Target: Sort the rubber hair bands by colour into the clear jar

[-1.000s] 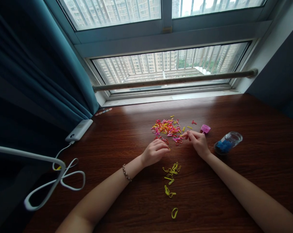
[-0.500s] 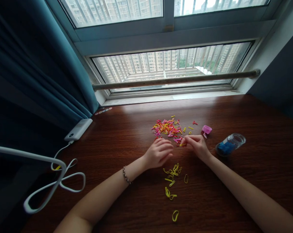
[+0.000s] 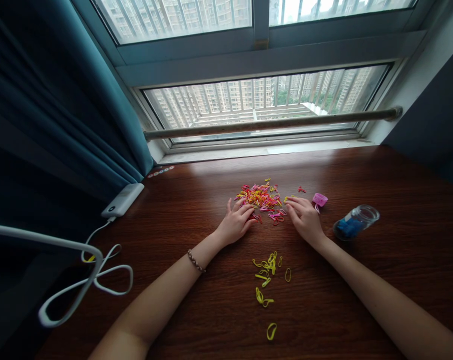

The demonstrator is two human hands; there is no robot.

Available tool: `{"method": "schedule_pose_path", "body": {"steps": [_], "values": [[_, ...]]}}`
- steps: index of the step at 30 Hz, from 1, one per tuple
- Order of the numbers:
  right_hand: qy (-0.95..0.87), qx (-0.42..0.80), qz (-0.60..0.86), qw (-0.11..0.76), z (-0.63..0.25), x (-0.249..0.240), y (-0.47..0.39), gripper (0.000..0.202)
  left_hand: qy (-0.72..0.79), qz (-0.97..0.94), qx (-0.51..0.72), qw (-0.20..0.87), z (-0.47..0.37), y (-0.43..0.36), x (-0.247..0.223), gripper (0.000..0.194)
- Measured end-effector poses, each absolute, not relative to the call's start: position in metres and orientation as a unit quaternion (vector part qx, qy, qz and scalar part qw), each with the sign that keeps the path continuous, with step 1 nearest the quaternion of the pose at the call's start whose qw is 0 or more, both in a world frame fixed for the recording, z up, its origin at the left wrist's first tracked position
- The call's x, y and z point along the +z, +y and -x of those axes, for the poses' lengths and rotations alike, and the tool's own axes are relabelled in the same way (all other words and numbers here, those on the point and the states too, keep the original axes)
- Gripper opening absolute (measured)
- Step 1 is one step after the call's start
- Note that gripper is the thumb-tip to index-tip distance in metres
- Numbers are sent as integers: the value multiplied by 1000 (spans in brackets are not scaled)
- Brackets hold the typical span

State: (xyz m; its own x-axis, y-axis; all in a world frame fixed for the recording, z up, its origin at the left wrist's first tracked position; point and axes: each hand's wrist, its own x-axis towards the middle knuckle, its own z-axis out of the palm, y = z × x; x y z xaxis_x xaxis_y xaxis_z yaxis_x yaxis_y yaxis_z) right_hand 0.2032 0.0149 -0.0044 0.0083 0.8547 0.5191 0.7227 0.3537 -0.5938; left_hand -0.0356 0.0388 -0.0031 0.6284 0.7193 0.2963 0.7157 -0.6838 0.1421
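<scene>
A mixed pile of small pink, red, orange and yellow rubber bands (image 3: pixel 262 195) lies on the brown table. At its left front edge rests my left hand (image 3: pixel 236 221), fingers spread and touching the nearest bands. My right hand (image 3: pixel 304 216) is to the right of the pile, its fingers stretched out and reaching down onto a few yellow bands (image 3: pixel 287 199) that they partly cover. Between my forearms lies a loose group of yellow rubber bands (image 3: pixel 269 265), with several more strung out towards me, down to a single yellow loop (image 3: pixel 271 331).
Right of my right hand lie a pink cap-like piece (image 3: pixel 320 199) and a clear jar (image 3: pixel 357 221) with blue contents, tipped on its side. A white power bank (image 3: pixel 123 200) with a looping white cable (image 3: pixel 113 272) is at the left by the curtain (image 3: pixel 109 115).
My left hand has moved left and forward to the pile's edge, its fingers spreading. My right hand has left the near pink bands and shifted forward to the yellow ones.
</scene>
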Motion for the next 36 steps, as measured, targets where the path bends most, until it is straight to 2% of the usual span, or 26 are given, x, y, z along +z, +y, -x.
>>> {"method": "schedule_pose_path", "body": {"steps": [4, 7, 16, 25, 34, 36], "values": [[-725, -11, 610, 319, -207, -19, 18, 26, 383, -906, 178, 9, 36, 39, -3, 31], [-736, -10, 609, 295, -206, -25, 19, 26, 359, -913, 195, 13, 37, 39, -3, 29], [-728, 21, 592, 345, -217, -36, 30, 27, 252, -904, 336, 80, 36, 28, -5, 17], [-701, 54, 593, 392, -220, -28, 28, 24, 20, -972, 229, 55, 13, -13, 4, 19], [-684, 160, 543, 460, -205, -10, 17, 20, 17, -973, 200, 114, 12, -21, 9, 15], [-692, 187, 519, 466, -200, -4, 12, 19, 64, -967, 224, 105, 21, -8, 11, 16]]}}
